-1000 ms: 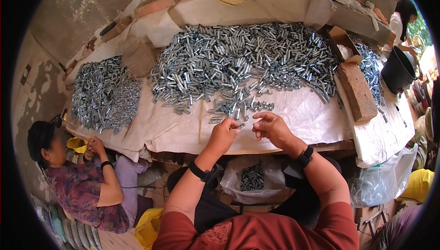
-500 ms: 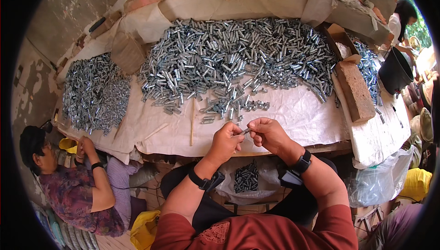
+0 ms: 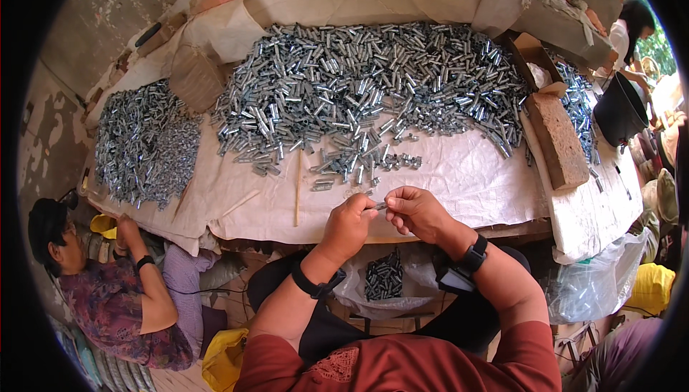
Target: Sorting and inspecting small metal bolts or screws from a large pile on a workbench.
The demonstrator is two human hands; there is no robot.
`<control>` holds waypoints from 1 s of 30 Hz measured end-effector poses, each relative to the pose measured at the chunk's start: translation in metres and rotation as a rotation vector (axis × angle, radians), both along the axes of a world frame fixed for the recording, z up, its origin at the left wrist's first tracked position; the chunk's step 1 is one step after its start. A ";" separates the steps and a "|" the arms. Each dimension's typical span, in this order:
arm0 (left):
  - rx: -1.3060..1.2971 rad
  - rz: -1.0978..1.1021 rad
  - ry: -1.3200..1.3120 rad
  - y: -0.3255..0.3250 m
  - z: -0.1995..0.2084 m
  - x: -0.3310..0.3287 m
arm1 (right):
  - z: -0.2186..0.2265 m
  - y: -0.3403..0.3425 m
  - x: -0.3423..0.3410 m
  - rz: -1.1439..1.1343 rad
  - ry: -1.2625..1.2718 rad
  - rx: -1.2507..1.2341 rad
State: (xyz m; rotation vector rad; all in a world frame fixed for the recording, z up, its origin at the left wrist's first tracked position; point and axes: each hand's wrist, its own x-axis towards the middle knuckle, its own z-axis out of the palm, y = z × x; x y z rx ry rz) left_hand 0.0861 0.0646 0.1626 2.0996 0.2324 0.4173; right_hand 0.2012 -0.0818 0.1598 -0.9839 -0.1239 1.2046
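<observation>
Between my two hands, just above the near edge of the cloth-covered table (image 3: 423,216), is a small metal sleeve (image 3: 380,206). My left hand (image 3: 349,223) pinches one end of it with thumb and fingertips. From the other side, my right hand (image 3: 413,212) grips the opposite end. Beyond them spreads a big pile of loose metal sleeves (image 3: 373,76), with a few short pieces at its near fringe. Below the table edge, between my legs, an open plastic bag (image 3: 416,306) holds dark metal pieces (image 3: 384,276).
A thin stick (image 3: 298,191) lies left of my hands. Another metal heap (image 3: 143,148) is at left, near a seated person (image 3: 115,291). To the right are a brick (image 3: 556,141), a cardboard box (image 3: 535,62), a black bucket (image 3: 619,112) and a clear plastic bag (image 3: 596,284).
My fingers have shifted slightly on the metal sleeve, and more of it shows between them. The seated person's hands have lowered a little.
</observation>
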 end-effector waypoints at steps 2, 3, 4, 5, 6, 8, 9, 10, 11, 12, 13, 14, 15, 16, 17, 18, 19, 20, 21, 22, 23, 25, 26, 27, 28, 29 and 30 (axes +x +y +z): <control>0.091 -0.007 -0.026 -0.002 0.003 0.001 | -0.005 0.002 -0.004 -0.040 -0.043 -0.044; 0.184 -0.011 -0.051 -0.003 0.003 0.001 | -0.006 0.004 -0.006 -0.077 -0.084 -0.085; 0.184 -0.012 -0.053 -0.004 0.001 0.001 | -0.007 0.005 -0.008 -0.078 -0.086 -0.085; 0.256 0.002 -0.059 -0.006 -0.002 0.001 | -0.008 0.007 -0.011 -0.089 -0.127 -0.139; 0.327 0.015 -0.064 -0.007 -0.006 0.001 | -0.008 0.008 -0.012 -0.100 -0.168 -0.193; 0.349 0.018 -0.038 -0.007 -0.011 0.002 | -0.012 0.011 -0.012 -0.071 -0.226 -0.230; 0.371 0.022 -0.008 -0.008 -0.013 0.003 | -0.013 0.013 -0.012 -0.041 -0.280 -0.267; 0.372 0.019 -0.012 -0.008 -0.015 0.005 | -0.013 0.014 -0.012 -0.044 -0.282 -0.267; 0.394 0.017 -0.022 -0.009 -0.016 0.006 | -0.012 0.016 -0.012 0.042 -0.402 -0.357; 0.417 0.015 -0.032 -0.010 -0.017 0.007 | -0.012 0.016 -0.011 0.129 -0.520 -0.447; 0.418 0.013 -0.036 -0.010 -0.019 0.009 | -0.022 0.016 -0.010 0.125 -0.522 -0.447; 0.430 -0.008 -0.031 -0.011 -0.022 0.011 | -0.041 0.015 -0.007 0.128 -1.023 -0.414; 0.443 -0.024 -0.022 -0.011 -0.025 0.012 | -0.044 0.016 -0.007 0.131 -1.522 -0.357; 0.444 -0.025 -0.024 -0.011 -0.027 0.013 | -0.045 0.014 -0.006 0.129 -1.523 -0.357; 0.451 -0.024 0.015 -0.012 -0.029 0.013 | -0.034 0.014 -0.006 0.206 -1.538 -0.483; 0.458 -0.024 0.055 -0.012 -0.031 0.014 | -0.027 0.015 -0.003 0.285 -1.547 -0.608; 0.458 -0.022 0.055 -0.013 -0.032 0.015 | -0.028 0.015 0.003 0.285 -1.548 -0.606; 0.493 -0.046 0.067 -0.016 -0.031 0.018 | -0.030 0.009 0.014 0.080 -1.584 -0.587; 0.530 -0.064 0.083 -0.019 -0.031 0.020 | -0.030 0.006 0.023 -0.122 -1.610 -0.557; 0.530 -0.062 0.083 -0.020 -0.031 0.022 | -0.029 0.004 0.033 -0.225 -1.649 -0.565; 0.579 -0.063 0.087 -0.022 -0.032 0.024 | -0.026 0.003 0.041 -0.327 -1.685 -0.572; 0.628 -0.057 0.095 -0.026 -0.032 0.023 | -0.022 0.003 0.047 -0.280 -1.735 -0.638; 0.660 -0.067 0.126 -0.030 -0.032 0.025 | -0.025 0.004 0.050 -0.252 -1.779 -0.697; 0.691 -0.076 0.158 -0.032 -0.031 0.026 | -0.028 0.005 0.053 -0.223 -1.822 -0.755; 0.692 -0.072 0.158 -0.034 -0.031 0.027 | -0.030 0.005 0.056 -0.223 -1.825 -0.750; 0.698 -0.067 0.151 -0.035 -0.032 0.027 | -0.033 0.006 0.059 -0.194 -1.817 -0.764; 0.704 -0.062 0.145 -0.034 -0.032 0.026 | -0.035 0.007 0.061 -0.165 -1.810 -0.778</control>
